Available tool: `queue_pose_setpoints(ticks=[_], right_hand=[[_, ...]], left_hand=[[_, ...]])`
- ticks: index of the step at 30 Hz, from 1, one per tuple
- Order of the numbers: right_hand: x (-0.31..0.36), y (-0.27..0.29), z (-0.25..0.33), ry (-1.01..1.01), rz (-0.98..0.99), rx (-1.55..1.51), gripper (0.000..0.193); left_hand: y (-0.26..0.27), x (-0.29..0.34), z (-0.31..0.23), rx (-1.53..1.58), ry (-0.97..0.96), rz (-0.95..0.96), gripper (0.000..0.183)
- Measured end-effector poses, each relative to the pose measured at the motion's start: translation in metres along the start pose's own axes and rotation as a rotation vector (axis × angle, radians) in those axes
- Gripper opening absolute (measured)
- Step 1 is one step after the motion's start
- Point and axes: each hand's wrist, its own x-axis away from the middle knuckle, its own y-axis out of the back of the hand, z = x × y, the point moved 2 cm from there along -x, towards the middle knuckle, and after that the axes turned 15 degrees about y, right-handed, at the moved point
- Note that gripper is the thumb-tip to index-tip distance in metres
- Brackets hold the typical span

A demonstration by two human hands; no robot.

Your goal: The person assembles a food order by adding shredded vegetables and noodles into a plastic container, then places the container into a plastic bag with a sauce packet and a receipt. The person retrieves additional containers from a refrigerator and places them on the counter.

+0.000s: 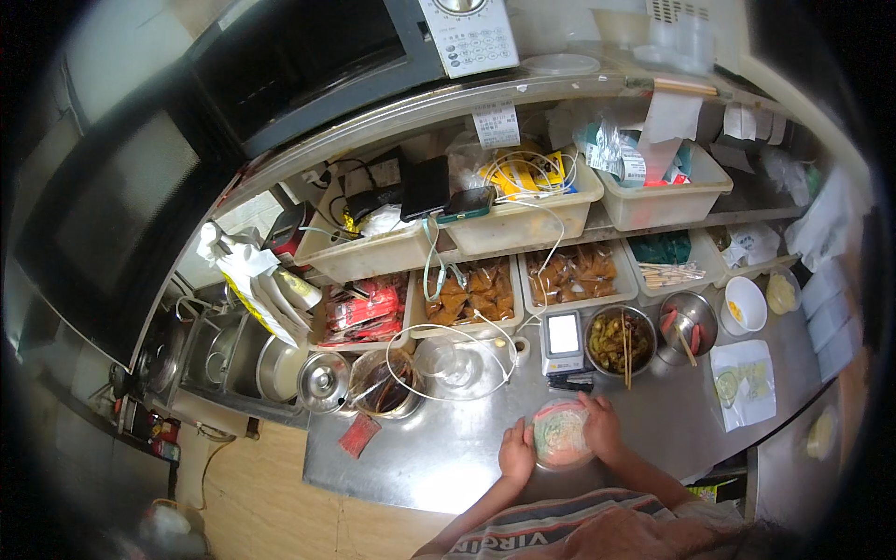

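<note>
A round, see-through takeaway bowl (561,435) with white, green and reddish colours showing stands on the steel counter in front of me. My left hand (516,454) grips its left side. At its right, my right hand (601,426) curls round the rim, with the fingertips on the far edge. Whether a lid covers the bowl I cannot tell. Just beyond it sits a small white device with a lit screen (563,336). A bowl of green pickled vegetables (622,342) with chopsticks stands behind my right hand.
A steel bowl (688,322), a white bowl (744,306) and a white paper sheet (745,385) lie to the right. Leftward are a pot of dark liquid (386,384), a steel lid (324,382) and a red cloth (360,435). Bins of brown packets (478,295) line the back.
</note>
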Motion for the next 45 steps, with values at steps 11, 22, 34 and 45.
queue_pose_setpoints(ticks=[11, 22, 34, 45], right_hand=[[-0.025, 0.007, 0.025, 0.345, 0.226, 0.129, 0.049], [-0.023, 0.0, 0.029, 0.362, 0.257, 0.194, 0.048], [-0.225, 0.119, 0.08, 0.456, -0.621, -0.162, 0.06], [-0.395, 0.149, 0.105, 0.537, -0.336, -0.435, 0.082]], left_hand=[[0.013, 0.016, -0.061, -0.505, -0.435, 0.191, 0.106], [0.007, 0.015, -0.053, -0.454, -0.405, 0.188, 0.102], [0.011, 0.021, -0.059, -0.53, -0.379, 0.172, 0.104], [0.014, 0.022, -0.06, -0.571, -0.349, 0.192, 0.104]])
